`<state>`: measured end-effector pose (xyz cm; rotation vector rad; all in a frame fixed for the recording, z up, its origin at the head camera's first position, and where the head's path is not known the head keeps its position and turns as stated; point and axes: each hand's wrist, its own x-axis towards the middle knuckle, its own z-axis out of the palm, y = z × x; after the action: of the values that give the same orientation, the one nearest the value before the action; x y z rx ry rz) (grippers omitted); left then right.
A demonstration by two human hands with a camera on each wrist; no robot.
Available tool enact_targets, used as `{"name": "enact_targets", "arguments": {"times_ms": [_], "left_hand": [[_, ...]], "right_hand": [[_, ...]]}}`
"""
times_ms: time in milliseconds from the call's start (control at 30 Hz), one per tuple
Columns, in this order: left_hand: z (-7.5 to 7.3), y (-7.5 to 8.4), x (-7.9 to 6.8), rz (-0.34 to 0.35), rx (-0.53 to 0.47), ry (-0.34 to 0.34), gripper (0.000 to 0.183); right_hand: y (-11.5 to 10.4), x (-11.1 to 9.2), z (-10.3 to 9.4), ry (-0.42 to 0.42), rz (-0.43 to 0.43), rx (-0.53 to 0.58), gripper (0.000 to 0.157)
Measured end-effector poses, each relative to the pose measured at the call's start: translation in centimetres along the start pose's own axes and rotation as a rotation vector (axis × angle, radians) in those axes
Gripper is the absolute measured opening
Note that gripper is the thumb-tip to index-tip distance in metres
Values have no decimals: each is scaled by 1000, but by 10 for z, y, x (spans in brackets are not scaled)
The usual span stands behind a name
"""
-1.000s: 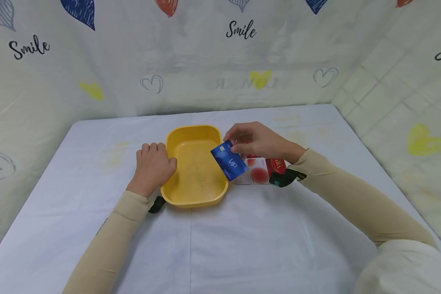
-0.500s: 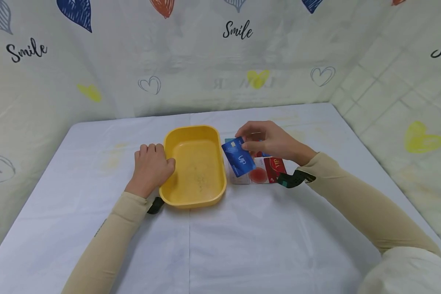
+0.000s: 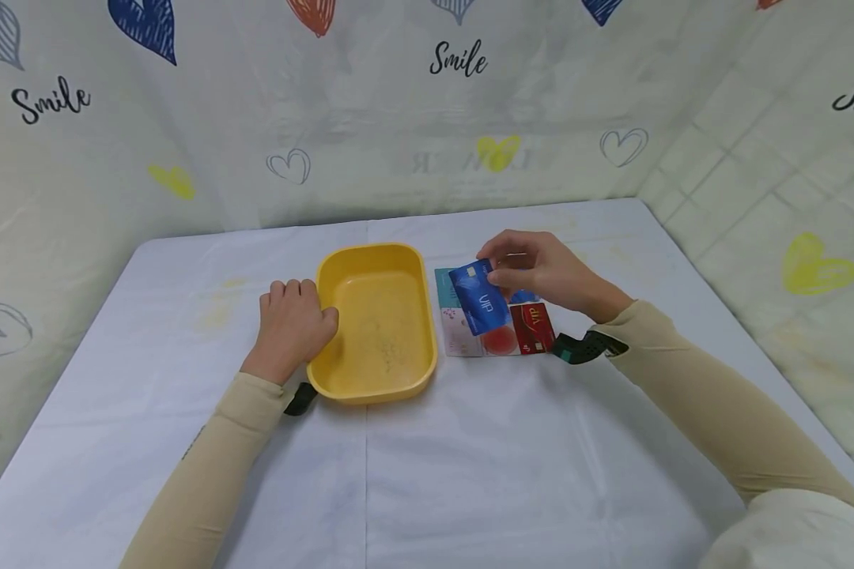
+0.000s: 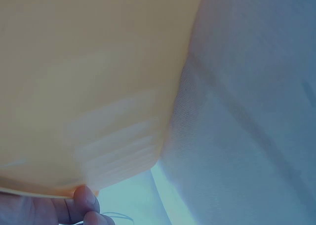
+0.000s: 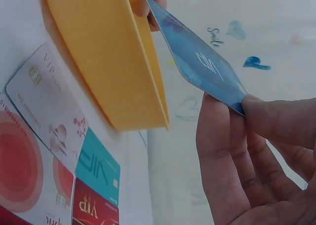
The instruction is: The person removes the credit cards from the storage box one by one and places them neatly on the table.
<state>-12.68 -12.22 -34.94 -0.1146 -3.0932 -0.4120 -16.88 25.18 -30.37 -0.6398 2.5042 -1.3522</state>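
My left hand [image 3: 292, 328] grips the left rim of a yellow plastic tray [image 3: 373, 332]; in the left wrist view, fingertips [image 4: 85, 199] show at its edge. Between thumb and fingers, my right hand [image 3: 541, 273] pinches a blue VIP card [image 3: 480, 299], held tilted above other cards to the right of the tray. Beneath lie a teal card [image 3: 446, 288], a pale pink-white card [image 3: 460, 340], one with red circles [image 3: 500, 341] and a red VIP card [image 3: 534, 328]. The held card and right hand partly hide this group, including a bit of blue below the hand.
A white cloth [image 3: 441, 474] covers the table. Behind it hangs a pale backdrop [image 3: 370, 103] printed with hearts and "Smile". Dark straps with wrist devices sit at both cuffs, the right one [image 3: 587, 348] close to the red card.
My right hand has moved right with the blue card, from the tray's right rim to over the laid-out cards, uncovering more of them. The left hand still holds the tray.
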Motion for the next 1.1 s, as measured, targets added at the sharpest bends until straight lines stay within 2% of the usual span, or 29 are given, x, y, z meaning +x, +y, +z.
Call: {"name": "enact_targets", "arguments": {"times_ms": [1100], "left_hand": [[0,-1,-1,10,5,13,26]], "right_hand": [[46,-33,-32,184,145,48,33]]}}
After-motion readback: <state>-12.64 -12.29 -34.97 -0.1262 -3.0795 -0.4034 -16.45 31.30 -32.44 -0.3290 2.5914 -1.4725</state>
